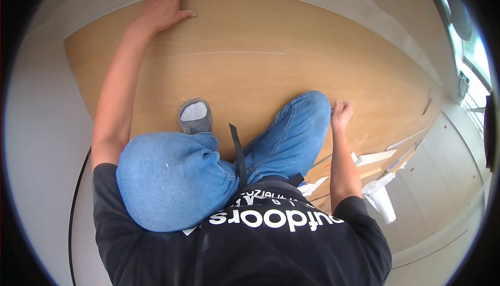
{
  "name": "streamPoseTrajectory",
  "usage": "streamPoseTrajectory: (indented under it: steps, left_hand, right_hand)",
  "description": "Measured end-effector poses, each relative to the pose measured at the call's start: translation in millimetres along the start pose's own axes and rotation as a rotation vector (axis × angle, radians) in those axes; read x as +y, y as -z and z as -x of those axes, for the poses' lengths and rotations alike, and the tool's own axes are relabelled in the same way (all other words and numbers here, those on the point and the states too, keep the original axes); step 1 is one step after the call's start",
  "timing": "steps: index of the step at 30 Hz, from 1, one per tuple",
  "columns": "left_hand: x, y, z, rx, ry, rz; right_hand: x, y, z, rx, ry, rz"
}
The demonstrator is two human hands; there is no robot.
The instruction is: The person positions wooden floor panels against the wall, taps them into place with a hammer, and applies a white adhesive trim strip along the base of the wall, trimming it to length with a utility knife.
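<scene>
A broad, light brown wooden panel (250, 25) stretches beneath me, with a thin pale line across its far part. At its far left edge my left hand (165, 7) rests with the thumb spread away from the fingers; the fingertips reach over the edge. Beside my bent right knee, my right hand (341, 114) is low over the panel with its fingers curled together. What it may hold is too small to make out. Between the hands, my blue jeans (177, 176) and one grey shoe (196, 115) are over the panel.
Right of my right forearm lie white strips (377, 157) and a white cylindrical piece (384, 205) near the panel's edge. A black cable (76, 197) runs along the left. Pale wall surfaces border the panel, and bright windows (476, 54) show at far right.
</scene>
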State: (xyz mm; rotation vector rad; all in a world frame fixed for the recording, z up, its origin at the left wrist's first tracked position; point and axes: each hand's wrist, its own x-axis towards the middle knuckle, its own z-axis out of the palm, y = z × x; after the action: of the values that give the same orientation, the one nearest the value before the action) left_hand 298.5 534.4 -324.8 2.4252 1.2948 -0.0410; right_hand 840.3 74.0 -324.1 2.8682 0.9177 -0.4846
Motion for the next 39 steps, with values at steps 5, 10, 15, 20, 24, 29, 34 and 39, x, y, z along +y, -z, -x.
streamPoseTrajectory:
  steps: [5,10,15,20,24,29,34,39]
  left_hand:
    - [15.8,4.2,-10.1,-0.166,0.043,-0.046]
    - [36.2,22.0,-16.1,-0.31,0.032,-0.117]
    - [41.1,12.1,-14.0,-0.341,0.055,-0.09]
    - [31.6,15.9,-0.2,-0.259,0.044,-0.131]
    - [32.7,4.5,-7.0,-0.231,0.009,-0.15]
    - [31.0,-1.2,2.3,-0.207,0.028,-0.166]
    - [35.9,11.6,5.9,-0.211,0.008,-0.165]
    - [37.5,13.8,8.0,-0.192,0.004,-0.184]
  right_hand:
    - [135.3,-56.4,51.7,-0.332,-0.124,-0.379]
    - [135.1,-80.9,52.4,-0.348,-0.379,-0.795]
    - [52.8,-19.3,-20.7,0.058,0.061,0.063]
    - [-183.5,111.3,-72.3,-0.155,0.657,0.133]
    - [-306.2,157.0,-93.8,-0.031,0.996,0.378]
    - [-412.3,160.6,-73.2,-0.024,1.031,0.699]
    - [-446.0,151.6,-53.2,-0.043,1.096,0.821]
    - [-446.8,144.3,-50.2,-0.031,1.121,0.827]
